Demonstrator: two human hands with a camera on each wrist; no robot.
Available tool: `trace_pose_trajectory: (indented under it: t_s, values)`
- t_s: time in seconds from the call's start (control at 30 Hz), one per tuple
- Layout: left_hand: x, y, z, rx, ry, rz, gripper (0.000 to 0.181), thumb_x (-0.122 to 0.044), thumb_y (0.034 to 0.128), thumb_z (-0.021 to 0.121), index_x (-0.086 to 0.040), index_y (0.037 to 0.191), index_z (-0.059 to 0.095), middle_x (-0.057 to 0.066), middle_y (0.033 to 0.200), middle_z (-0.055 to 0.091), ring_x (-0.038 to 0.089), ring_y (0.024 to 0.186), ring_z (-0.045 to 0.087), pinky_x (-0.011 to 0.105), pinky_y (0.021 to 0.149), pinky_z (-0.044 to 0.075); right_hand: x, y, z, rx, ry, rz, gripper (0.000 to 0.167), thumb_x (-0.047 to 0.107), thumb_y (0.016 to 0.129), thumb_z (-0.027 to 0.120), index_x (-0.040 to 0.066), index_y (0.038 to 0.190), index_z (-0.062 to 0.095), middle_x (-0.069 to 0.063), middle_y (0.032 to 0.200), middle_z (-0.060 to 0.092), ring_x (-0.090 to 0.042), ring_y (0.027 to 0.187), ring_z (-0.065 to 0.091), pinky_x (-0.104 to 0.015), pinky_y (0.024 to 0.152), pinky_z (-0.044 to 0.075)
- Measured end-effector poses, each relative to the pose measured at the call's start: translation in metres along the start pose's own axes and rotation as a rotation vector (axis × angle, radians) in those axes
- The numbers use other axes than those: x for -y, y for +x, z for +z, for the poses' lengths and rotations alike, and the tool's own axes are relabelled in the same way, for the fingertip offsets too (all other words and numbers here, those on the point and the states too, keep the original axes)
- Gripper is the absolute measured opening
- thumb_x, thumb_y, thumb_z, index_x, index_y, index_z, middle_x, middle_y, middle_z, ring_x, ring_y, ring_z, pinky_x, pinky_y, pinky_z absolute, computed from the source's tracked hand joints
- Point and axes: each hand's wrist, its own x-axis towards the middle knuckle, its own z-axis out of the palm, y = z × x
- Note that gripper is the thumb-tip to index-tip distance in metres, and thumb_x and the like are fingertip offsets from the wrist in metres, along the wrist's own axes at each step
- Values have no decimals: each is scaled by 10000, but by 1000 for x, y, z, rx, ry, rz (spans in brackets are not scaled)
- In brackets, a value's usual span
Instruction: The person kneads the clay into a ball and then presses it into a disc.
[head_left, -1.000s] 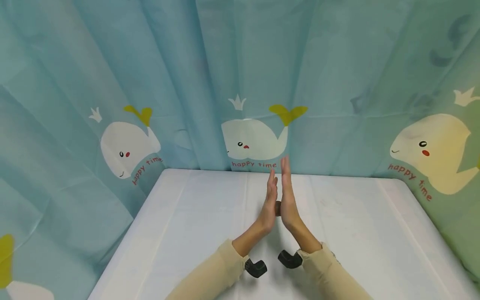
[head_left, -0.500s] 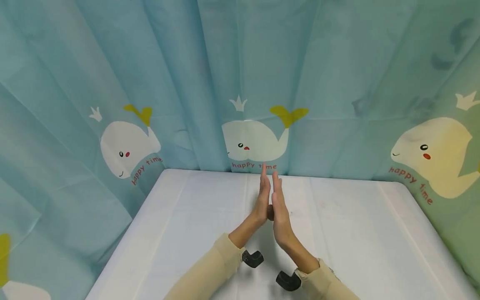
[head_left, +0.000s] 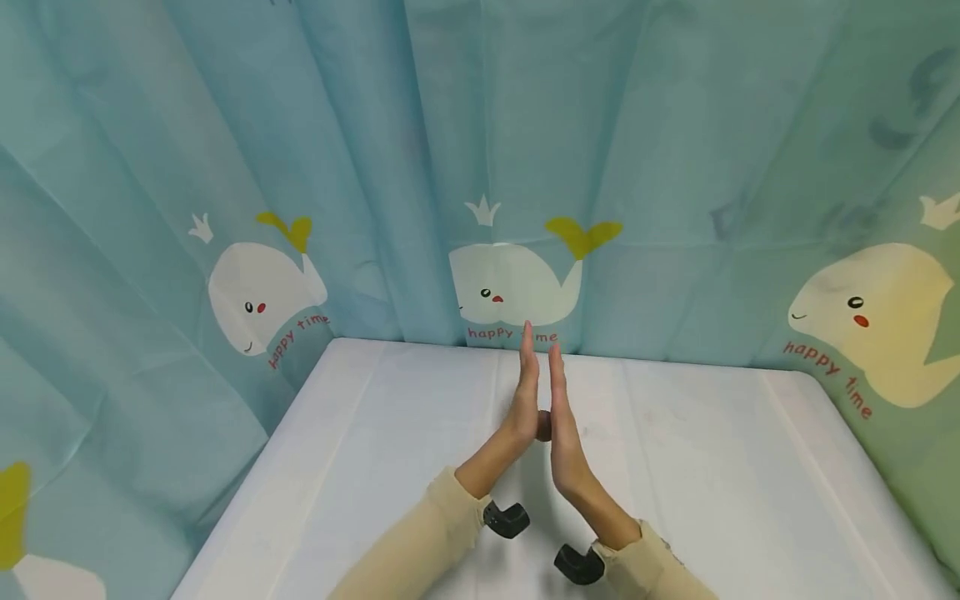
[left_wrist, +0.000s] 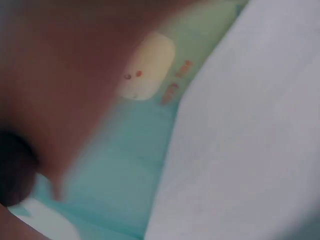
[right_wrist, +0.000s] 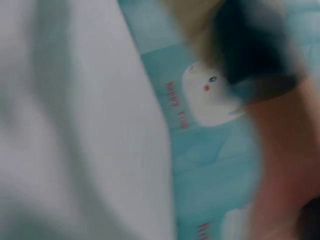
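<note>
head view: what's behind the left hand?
Behind the left hand: white table; higher up, the curtain's middle "happy time" print, part of "time" covered. Table directly behind it: hidden. Dark brown object shows between it and the right hand; full shape unclear.

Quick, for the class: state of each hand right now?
Left hand: open, palm against a brown round object.
Right hand: open, palm against its other side.

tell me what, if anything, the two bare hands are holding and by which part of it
A dark brown rounded object, material unclear, is held by its two opposite sides, pressed between the palms of the left hand and right hand.
</note>
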Motion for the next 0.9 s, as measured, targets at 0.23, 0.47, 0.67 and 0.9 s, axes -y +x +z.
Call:
trace_pose_trajectory:
  t_s: [0.23,0.47,0.67,0.9]
  values:
    - [-8,-14,11,68,-116,-44,644,-496,1100,90,-218,1665,-44,-15,1723,-79,196,1576,-8,521,1250,37,-4,27,-24,-72,17,84,524,437,1119,77,446,1632,-26,150,1708,-16,-81,1553,-74,-555,1222,-51]
    - [-11,2,0,-25,-101,-50,626,-488,1101,107,-258,1666,-34,-72,1720,-52,161,1574,-34,526,1242,-27,-10,2,-2,-12,12,64,531,354,1133,46,343,1652,-64,72,1721,-58,-166,1563,-38,-569,1190,92]
    - [1,-8,7,-26,-196,-117,608,-438,1118,121,-237,1667,-47,-5,1723,-96,244,1582,-18,482,1259,25,7,15,-7,-63,-11,9,540,423,1124,82,389,1645,-57,86,1722,-13,-148,1569,-60,-595,1214,-17]
    - [-18,-8,7,16,-261,-150,649,-602,1077,145,-360,1657,-16,-25,1723,1,266,1579,34,563,1240,15,-16,20,-18,-103,32,89,528,427,1124,72,428,1628,-83,109,1710,-47,-104,1562,-64,-542,1234,-43]
